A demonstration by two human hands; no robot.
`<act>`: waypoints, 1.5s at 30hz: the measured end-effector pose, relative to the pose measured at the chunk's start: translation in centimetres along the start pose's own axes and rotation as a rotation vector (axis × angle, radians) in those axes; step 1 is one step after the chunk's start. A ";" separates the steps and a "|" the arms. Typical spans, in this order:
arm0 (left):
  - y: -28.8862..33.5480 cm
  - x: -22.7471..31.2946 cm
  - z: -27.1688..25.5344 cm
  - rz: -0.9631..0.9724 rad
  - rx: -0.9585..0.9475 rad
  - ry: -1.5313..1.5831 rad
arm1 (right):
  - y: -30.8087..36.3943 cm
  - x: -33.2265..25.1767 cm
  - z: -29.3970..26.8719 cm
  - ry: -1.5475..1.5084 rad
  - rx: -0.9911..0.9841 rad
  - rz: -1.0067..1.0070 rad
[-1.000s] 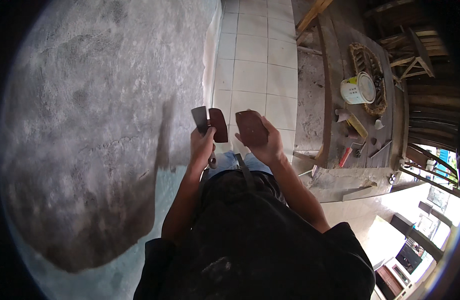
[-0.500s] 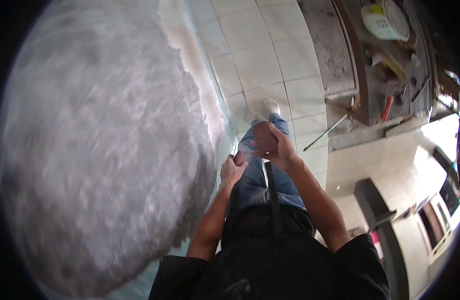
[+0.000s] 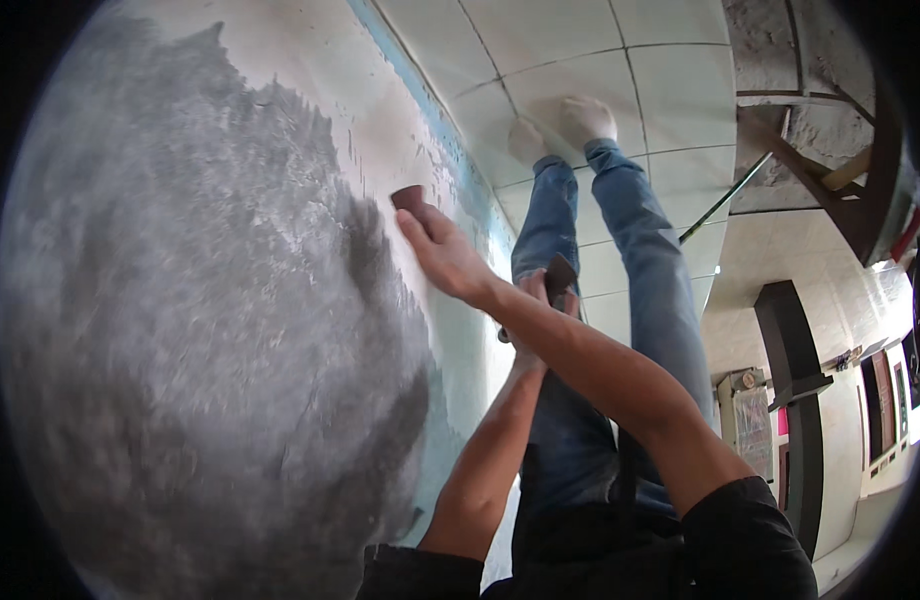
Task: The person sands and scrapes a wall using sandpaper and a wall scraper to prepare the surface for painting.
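My right arm crosses over my left toward the wall. In my right hand [image 3: 445,252] is a reddish-brown piece of sandpaper [image 3: 408,198], gripped between thumb and fingers. It is at the pale strip of the wall [image 3: 380,150] beside the grey patch; whether it touches cannot be told. Below the right forearm, my left hand [image 3: 532,322] is closed around a second brown piece of sandpaper [image 3: 560,273], near my left thigh. The right forearm partly hides the left hand. A broad, rough grey coating [image 3: 210,330] covers most of the wall.
Pale floor tiles [image 3: 570,90] lie under my feet [image 3: 588,120]. A thin green stick [image 3: 725,200] rests on the floor to the right. Farther right stand a dark wooden piece of furniture [image 3: 885,190] and a dark ledge [image 3: 792,345].
My right hand has swung left across my body to the wall with its sandpaper. My left hand has shifted right, beneath the right forearm. The view has turned and shifted.
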State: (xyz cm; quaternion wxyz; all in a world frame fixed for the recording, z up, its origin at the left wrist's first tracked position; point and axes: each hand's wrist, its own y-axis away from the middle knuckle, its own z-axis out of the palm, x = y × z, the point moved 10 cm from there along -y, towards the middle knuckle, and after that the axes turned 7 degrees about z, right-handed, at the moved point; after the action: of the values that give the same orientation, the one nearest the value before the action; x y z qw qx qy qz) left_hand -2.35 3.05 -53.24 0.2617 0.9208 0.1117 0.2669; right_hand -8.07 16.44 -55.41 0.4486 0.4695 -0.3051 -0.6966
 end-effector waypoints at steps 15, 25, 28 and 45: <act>0.8 -1.0 4.7 0.024 -0.389 -0.057 | -3.8 1.3 5.3 0.565 0.119 -0.058; 0.3 -1.4 3.6 0.019 -0.343 -0.010 | -5.1 0.7 5.1 0.622 0.106 -0.049; 0.5 -2.9 4.7 0.026 -0.417 -0.058 | -1.4 1.1 6.5 0.537 0.022 -0.063; -0.8 -1.3 3.4 0.064 -0.295 -0.119 | -4.9 -0.7 4.6 0.302 0.042 -0.145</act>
State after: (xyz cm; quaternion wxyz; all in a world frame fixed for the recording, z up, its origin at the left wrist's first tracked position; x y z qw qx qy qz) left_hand -1.63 1.79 -56.67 0.3916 0.8895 0.0262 0.2338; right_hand -13.86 19.07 -57.62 0.4279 0.5989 -0.2141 -0.6421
